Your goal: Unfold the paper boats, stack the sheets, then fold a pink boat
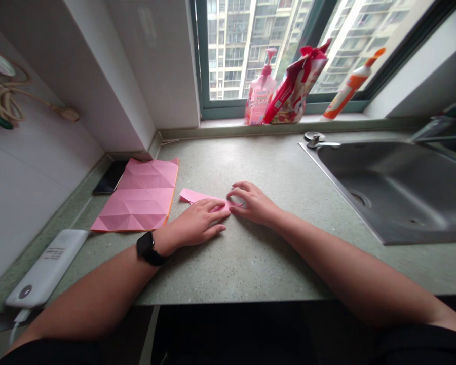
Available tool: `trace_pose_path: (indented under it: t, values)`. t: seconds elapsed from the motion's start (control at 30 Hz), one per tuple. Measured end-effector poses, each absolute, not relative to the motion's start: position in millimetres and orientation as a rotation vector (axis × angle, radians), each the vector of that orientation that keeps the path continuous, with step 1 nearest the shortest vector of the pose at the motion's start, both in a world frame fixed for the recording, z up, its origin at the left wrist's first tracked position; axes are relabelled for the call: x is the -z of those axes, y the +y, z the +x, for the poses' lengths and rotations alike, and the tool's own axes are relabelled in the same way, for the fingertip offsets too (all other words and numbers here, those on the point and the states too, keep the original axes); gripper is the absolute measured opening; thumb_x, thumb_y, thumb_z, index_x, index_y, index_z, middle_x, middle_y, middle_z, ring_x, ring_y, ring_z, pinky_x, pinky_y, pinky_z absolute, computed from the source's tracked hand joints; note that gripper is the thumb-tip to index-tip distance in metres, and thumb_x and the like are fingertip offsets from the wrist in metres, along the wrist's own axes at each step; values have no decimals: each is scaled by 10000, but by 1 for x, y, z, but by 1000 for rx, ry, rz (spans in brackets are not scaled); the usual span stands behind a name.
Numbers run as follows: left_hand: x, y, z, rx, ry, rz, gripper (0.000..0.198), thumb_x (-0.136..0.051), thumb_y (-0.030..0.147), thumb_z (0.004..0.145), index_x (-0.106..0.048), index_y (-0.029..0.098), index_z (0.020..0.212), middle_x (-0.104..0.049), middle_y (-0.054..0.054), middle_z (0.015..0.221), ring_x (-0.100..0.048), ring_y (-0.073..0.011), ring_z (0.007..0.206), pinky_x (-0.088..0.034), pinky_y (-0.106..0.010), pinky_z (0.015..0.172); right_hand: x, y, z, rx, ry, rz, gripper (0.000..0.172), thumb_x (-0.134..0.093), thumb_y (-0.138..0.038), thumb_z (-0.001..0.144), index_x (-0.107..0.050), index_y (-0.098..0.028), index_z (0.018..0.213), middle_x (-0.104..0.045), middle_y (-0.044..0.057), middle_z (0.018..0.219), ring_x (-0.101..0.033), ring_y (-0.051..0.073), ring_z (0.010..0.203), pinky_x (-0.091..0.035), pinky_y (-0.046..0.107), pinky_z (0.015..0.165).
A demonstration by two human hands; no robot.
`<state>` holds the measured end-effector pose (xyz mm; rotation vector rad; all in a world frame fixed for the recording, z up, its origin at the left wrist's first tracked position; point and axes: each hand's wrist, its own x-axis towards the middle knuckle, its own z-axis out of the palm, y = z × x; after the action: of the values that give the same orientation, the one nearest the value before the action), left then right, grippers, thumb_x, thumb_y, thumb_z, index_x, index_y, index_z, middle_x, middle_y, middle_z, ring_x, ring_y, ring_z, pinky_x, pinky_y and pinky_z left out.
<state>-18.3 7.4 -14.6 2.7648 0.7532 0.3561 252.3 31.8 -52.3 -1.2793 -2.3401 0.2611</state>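
Observation:
A narrow folded piece of pink paper (197, 196) lies on the speckled green stone counter (251, 268), its far end pointing left. My left hand (199, 221) rests on it with the fingers together, pressing it down, and a black watch (145, 247) sits on that wrist. My right hand (253, 204) comes in from the other side, with curled fingertips at the paper's right end. Part of the paper is hidden beneath both hands. Left of them lies a large creased pink paper sheet (139, 195), not touched by either hand.
A black phone (110, 177) lies behind the creased sheet, and a white power bank (47, 268) lies along the left wall. To the right is a steel sink (391, 192). A pink pump bottle (260, 88), a red packet (296, 83) and an orange bottle (351, 83) stand on the windowsill.

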Motion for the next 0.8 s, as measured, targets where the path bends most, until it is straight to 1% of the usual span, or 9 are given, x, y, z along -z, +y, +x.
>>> trace_pose_path:
  t: [0.13,0.23,0.37,0.47,0.57,0.63,0.7,0.73,0.8]
  values:
    - [15,7,-19,-350,771,2748,401,-632,379,1095,-677,250,1472,-620,-155,1571,-552,-336,1490,-473,-554,1244,63,36,258,-242,-2318,-1391,450,-848,-427,937,-714,-303,1348,-589,164,1558,-522,414,1495,-448,664,1232]
    - [16,7,-20,-334,787,2753,414,-625,386,1099,-679,239,1482,-615,-164,1580,-553,-337,1491,-464,-551,1252,69,42,268,-234,-2304,-1471,540,-864,-435,922,-677,-325,1417,-549,164,1614,-456,458,1550,-394,745,1245]
    - [15,7,-20,-312,786,2761,409,-614,397,1103,-684,241,1475,-618,-161,1579,-559,-335,1484,-462,-555,1252,71,51,283,-294,-2326,-1492,595,-870,-424,914,-655,-319,1459,-538,171,1634,-473,455,1543,-409,739,1240]
    - [15,7,-20,-322,783,2756,393,-610,395,1103,-696,241,1454,-619,-157,1576,-560,-333,1481,-465,-549,1250,68,55,291,-353,-2336,-1513,626,-866,-423,910,-649,-306,1486,-530,171,1649,-455,441,1569,-409,705,1260]
    - [14,7,-19,-330,776,2753,391,-609,392,1103,-702,225,1444,-617,-168,1577,-552,-338,1488,-462,-547,1254,61,57,294,-405,-2323,-1512,605,-857,-375,911,-664,-298,1478,-543,163,1648,-456,409,1582,-431,648,1271]
    - [15,7,-19,-328,779,2757,392,-610,389,1103,-704,214,1440,-616,-174,1577,-551,-341,1488,-458,-547,1257,55,58,294,-458,-2281,-1516,515,-798,-342,953,-683,-280,1452,-581,163,1617,-508,374,1551,-451,604,1269]
    - [15,6,-19,-333,789,2759,385,-611,386,1103,-705,223,1439,-617,-166,1576,-554,-337,1483,-458,-542,1257,49,58,293,-517,-2231,-1518,443,-731,-351,1001,-690,-273,1435,-624,151,1573,-561,340,1508,-458,564,1271]
    - [15,6,-19,-335,794,2757,384,-613,387,1102,-705,231,1440,-617,-161,1577,-555,-335,1482,-459,-538,1256,47,57,291,-537,-2219,-1519,438,-721,-371,1010,-688,-276,1436,-631,144,1564,-567,333,1502,-452,553,1276]
    - [16,6,-19,-336,804,2747,387,-619,391,1099,-702,246,1448,-616,-152,1580,-554,-333,1482,-457,-534,1259,45,53,287,-537,-2238,-1525,491,-757,-424,988,-676,-292,1454,-604,135,1595,-527,348,1536,-421,568,1296]
